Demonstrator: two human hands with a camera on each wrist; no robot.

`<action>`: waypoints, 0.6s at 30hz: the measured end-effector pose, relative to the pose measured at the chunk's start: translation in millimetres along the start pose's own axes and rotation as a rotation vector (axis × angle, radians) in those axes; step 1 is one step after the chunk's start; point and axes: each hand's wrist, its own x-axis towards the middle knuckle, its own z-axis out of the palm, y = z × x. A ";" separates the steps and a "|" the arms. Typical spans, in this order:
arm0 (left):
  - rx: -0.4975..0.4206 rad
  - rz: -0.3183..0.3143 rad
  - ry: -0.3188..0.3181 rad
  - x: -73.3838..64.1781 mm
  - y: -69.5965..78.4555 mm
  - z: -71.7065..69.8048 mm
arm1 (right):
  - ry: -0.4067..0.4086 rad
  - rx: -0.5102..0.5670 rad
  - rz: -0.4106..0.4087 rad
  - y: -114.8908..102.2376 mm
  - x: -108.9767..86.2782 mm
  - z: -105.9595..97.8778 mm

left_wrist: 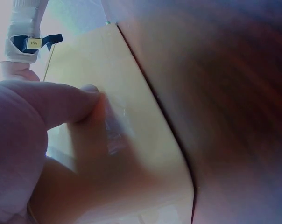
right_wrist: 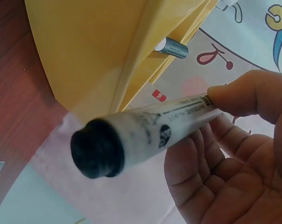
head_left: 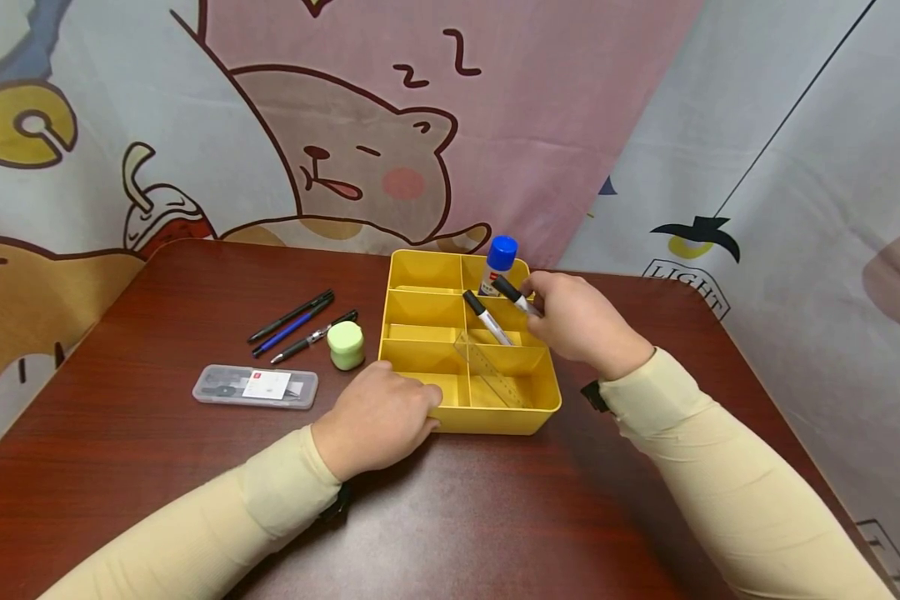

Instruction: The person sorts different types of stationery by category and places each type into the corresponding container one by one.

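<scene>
In the head view a yellow divided organizer box stands on the table. My left hand grips its near left corner, the thumb pressed against the front wall in the left wrist view. Over the right side of the box my right hand pinches a white marker with a black cap; the right wrist view shows the marker's black end toward the camera. A second marker leans in the middle right compartment. A glue stick with a blue cap stands in the back right one, and a clear ruler lies in the front right.
Left of the box lie several pens, a small pale green jar-shaped object and a clear plastic case with a white label. A printed cloth hangs behind the table.
</scene>
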 end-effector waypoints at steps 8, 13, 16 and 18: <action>0.001 -0.001 -0.003 -0.3 0.0 -0.1 | 0.014 0.002 -0.029 -5.8 1.2 1.1; 0.002 0.001 0.001 -0.3 0.0 0.2 | 0.022 0.015 -0.049 -8.6 1.5 2.7; 0.001 0.002 0.005 -0.4 0.0 0.2 | 0.031 0.027 -0.065 -9.5 1.8 4.5; 0.002 0.003 0.010 -0.4 0.0 0.2 | 0.043 0.032 -0.076 -10.1 1.9 5.7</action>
